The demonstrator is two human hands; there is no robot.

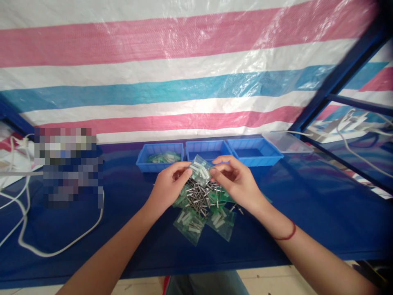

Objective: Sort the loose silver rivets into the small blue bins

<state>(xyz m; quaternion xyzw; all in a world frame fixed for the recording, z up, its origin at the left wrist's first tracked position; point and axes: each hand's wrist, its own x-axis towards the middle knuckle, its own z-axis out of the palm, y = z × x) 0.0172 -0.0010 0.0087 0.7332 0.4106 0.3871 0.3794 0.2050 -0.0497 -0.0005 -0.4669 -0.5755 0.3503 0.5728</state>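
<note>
A small clear plastic bag [200,169] with white pieces inside is held up between both hands. My left hand [172,180] pinches its left edge between thumb and fingers. On the opposite edge, my right hand [235,176] grips with thumb and fingertips. Below the bag lies a loose pile of metal pop rivets [201,200]. More bags surround the pile: one bag [189,225] at the front left and another bag [221,221] at the front right, both with white and metal pieces. Others are partly hidden under the pile and my hands.
Behind my hands stand three blue bins: the left bin [159,167] holds several bags, beside a middle bin [207,143] and a right bin [256,162]. A clear plastic sheet [287,142] lies at the right. A white cable [61,252] curves across the blue table [132,246].
</note>
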